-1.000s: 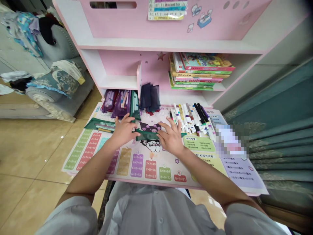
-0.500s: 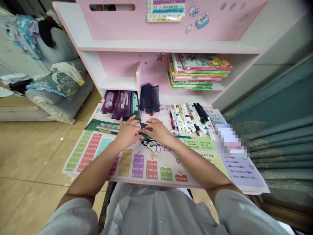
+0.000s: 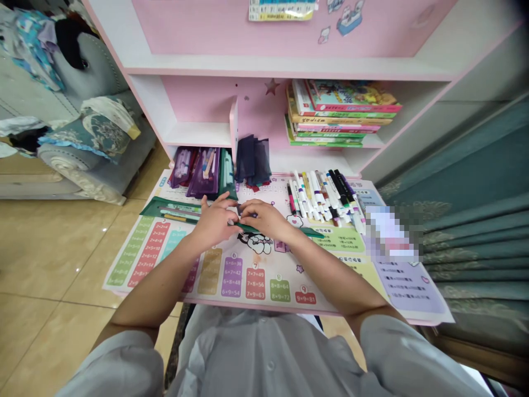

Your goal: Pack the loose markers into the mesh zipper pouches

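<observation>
A dark green mesh pencil pouch (image 3: pixel 152 207) lies across the front of the desk, with several pens (image 3: pixel 182 212) showing through its left part. My left hand (image 3: pixel 214 221) rests over its middle, thumb and fingertips closed on the pouch's edge, the other fingers spread. Right beside it, my right hand (image 3: pixel 263 218) pinches the same edge with bent fingers. The narrow right end of the pouch sticks out past my right wrist. What lies between the fingertips is mostly hidden.
A pile of markers (image 3: pixel 320 196) lies to the right. Filled purple pouches (image 3: pixel 205 173), a filled green pouch (image 3: pixel 227 175) and dark mesh pouches (image 3: pixel 253 160) stand at the back. Books (image 3: pixel 343 113) are stacked on the shelf. A blurred-out object (image 3: pixel 392 234) lies far right.
The view has shifted slightly. Both hands stay at the pouch, the right fingers a little more bent. The right end of the pouch looks wider than before.
</observation>
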Tool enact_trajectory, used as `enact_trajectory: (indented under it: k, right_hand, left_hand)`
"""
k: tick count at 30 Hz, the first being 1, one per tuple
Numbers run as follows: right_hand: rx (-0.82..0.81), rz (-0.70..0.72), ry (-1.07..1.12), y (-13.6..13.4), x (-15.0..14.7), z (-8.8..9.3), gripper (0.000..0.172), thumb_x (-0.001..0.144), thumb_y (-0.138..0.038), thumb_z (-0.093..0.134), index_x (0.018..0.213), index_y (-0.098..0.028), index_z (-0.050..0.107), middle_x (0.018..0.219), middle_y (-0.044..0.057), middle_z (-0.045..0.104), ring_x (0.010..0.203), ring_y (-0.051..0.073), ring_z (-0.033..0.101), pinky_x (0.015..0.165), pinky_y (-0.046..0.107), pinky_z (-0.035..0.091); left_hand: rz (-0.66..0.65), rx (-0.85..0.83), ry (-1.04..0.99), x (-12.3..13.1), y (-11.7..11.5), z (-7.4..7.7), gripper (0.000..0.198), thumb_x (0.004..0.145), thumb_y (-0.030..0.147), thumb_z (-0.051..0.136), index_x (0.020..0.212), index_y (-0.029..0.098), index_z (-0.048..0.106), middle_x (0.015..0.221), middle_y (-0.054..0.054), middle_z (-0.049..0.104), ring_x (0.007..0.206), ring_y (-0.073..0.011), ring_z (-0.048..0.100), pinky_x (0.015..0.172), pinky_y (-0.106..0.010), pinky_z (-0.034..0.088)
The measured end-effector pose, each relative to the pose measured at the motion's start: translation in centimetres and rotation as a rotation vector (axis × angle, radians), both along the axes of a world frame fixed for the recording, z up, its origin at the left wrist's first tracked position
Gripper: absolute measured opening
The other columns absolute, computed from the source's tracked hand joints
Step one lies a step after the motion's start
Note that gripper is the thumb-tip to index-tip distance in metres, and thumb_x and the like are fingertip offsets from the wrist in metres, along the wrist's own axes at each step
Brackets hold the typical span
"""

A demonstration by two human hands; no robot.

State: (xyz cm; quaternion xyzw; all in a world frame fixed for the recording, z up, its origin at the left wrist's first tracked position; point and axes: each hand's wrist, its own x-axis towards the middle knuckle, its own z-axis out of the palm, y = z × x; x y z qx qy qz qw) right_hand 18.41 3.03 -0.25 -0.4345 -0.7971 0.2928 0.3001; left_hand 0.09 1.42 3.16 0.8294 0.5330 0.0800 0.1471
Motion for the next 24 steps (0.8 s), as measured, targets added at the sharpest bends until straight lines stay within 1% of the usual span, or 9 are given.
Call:
enact_trajectory:
  k: [2, 4, 6, 9, 13, 17, 21, 24]
  right_hand:
    - [0.064, 0.048, -0.002, 0.0, 0.3, 0.1, 0.008, 0.084, -0.019, 0.072, 0.081, -0.025, 0.077, 0.114, 0.004, 0.072, 0.114, 0.022, 0.065, 0.104, 0.044, 0.050]
    - [0.179, 0.116, -0.021, 0.1, 0.8, 0.3, 0.009, 0.085, -0.021, 0.072, 0.082, -0.027, 0.077, 0.117, 0.003, 0.071, 0.128, 0.025, 0.057, 0.111, 0.048, 0.044]
    - [0.277, 0.175, -0.040, 0.3, 1.3, 0.4, 0.009, 0.086, -0.023, 0.072, 0.082, -0.029, 0.077, 0.120, 0.001, 0.070, 0.136, 0.026, 0.050, 0.115, 0.050, 0.038]
    - [0.297, 0.188, -0.069, 0.6, 1.8, 0.4, 0.009, 0.086, -0.025, 0.072, 0.083, -0.030, 0.078, 0.121, 0.001, 0.069, 0.136, 0.026, 0.049, 0.115, 0.050, 0.038]
    - [0.172, 0.159, -0.131, 0.5, 1.8, 0.7, 0.007, 0.084, -0.024, 0.073, 0.085, -0.028, 0.079, 0.120, 0.003, 0.070, 0.130, 0.027, 0.054, 0.114, 0.051, 0.039]
    - [-0.039, 0.144, -0.175, 0.1, 1.5, 1.8, 0.007, 0.083, -0.022, 0.072, 0.086, -0.023, 0.079, 0.122, 0.008, 0.069, 0.123, 0.025, 0.059, 0.111, 0.045, 0.041]
    - [-0.231, 0.111, -0.161, -0.1, 1.3, 2.6, 0.006, 0.080, -0.020, 0.072, 0.080, -0.023, 0.078, 0.115, 0.006, 0.072, 0.117, 0.023, 0.063, 0.106, 0.038, 0.044]
    - [-0.285, 0.073, -0.161, -0.1, 1.1, 2.6, 0.006, 0.077, -0.018, 0.072, 0.074, -0.022, 0.075, 0.110, 0.005, 0.074, 0.115, 0.023, 0.064, 0.103, 0.035, 0.044]
  left_hand:
    - [-0.004, -0.013, -0.015, 0.0, 0.0, 0.1, 0.009, 0.073, 0.028, 0.084, 0.069, 0.027, 0.076, 0.133, -0.003, 0.067, 0.144, -0.0366, 0.039, 0.116, -0.073, 0.011]
    - [-0.012, -0.026, -0.028, -0.1, 0.0, 0.1, 0.009, 0.073, 0.029, 0.084, 0.070, 0.027, 0.076, 0.131, -0.003, 0.068, 0.145, -0.0363, 0.038, 0.116, -0.073, 0.010]
    - [-0.029, -0.040, -0.039, -0.2, -0.1, 0.1, 0.008, 0.075, 0.030, 0.083, 0.071, 0.028, 0.076, 0.129, -0.003, 0.069, 0.145, -0.0356, 0.039, 0.116, -0.073, 0.010]
    - [-0.048, -0.051, -0.047, -0.2, -0.1, -0.1, 0.007, 0.076, 0.029, 0.082, 0.073, 0.028, 0.076, 0.127, -0.002, 0.070, 0.145, -0.0344, 0.039, 0.115, -0.074, 0.010]
    - [-0.056, -0.025, -0.041, -0.2, -0.1, -0.3, 0.009, 0.077, 0.028, 0.082, 0.072, 0.026, 0.075, 0.125, -0.004, 0.070, 0.144, -0.0351, 0.040, 0.113, -0.076, 0.010]
    - [-0.070, 0.015, -0.042, -0.1, -0.2, -0.4, 0.013, 0.077, 0.030, 0.082, 0.070, 0.023, 0.073, 0.124, -0.005, 0.070, 0.141, -0.0359, 0.042, 0.112, -0.075, 0.012]
    - [-0.069, 0.021, -0.051, 0.0, -0.4, -0.3, 0.010, 0.077, 0.027, 0.081, 0.070, 0.024, 0.074, 0.124, -0.005, 0.069, 0.141, -0.0356, 0.041, 0.113, -0.075, 0.012]
    - [-0.067, 0.009, -0.057, 0.1, -0.4, -0.5, 0.008, 0.076, 0.026, 0.082, 0.072, 0.026, 0.075, 0.125, -0.004, 0.069, 0.140, -0.0361, 0.041, 0.113, -0.075, 0.012]
